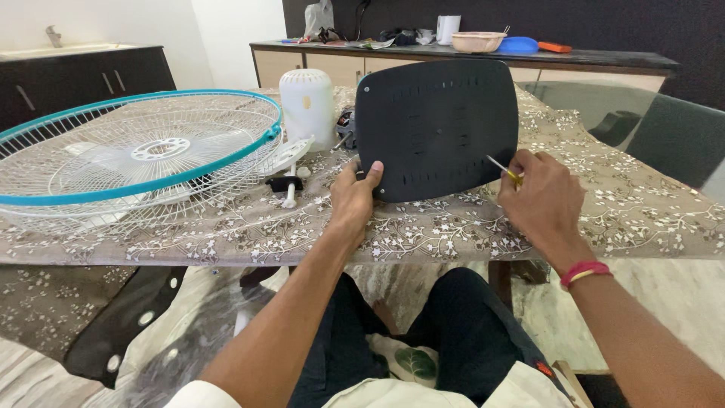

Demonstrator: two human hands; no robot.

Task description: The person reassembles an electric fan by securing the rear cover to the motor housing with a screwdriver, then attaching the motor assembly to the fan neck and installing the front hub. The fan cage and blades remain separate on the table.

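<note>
Left hand (pixel 353 198): clamped on the lower left edge of the black base plate (pixel 436 127), which is held tilted upright on the worktop (pixel 634 211).
Right hand (pixel 542 198): closed round a thin screwdriver (pixel 501 168), its tip at the plate's right edge; the screw itself cannot be made out.
Doing it well: the plate is best kept braced and the driver square to it.
Materials: matte slotted plastic plate; floral cloth; wire fan grille (pixel 136 147) with teal rim; smooth white motor housing (pixel 306 104).

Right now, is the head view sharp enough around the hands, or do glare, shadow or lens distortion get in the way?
Head view: even daylight, soft shadows only; the left hand, the right hand and the black panel are sharp, and the panel's matte face shows no glare. The thin screwdriver is small but legible. Wide-angle bending curves the table edge and stretches the forearms. The counter clutter behind is soft.
</note>
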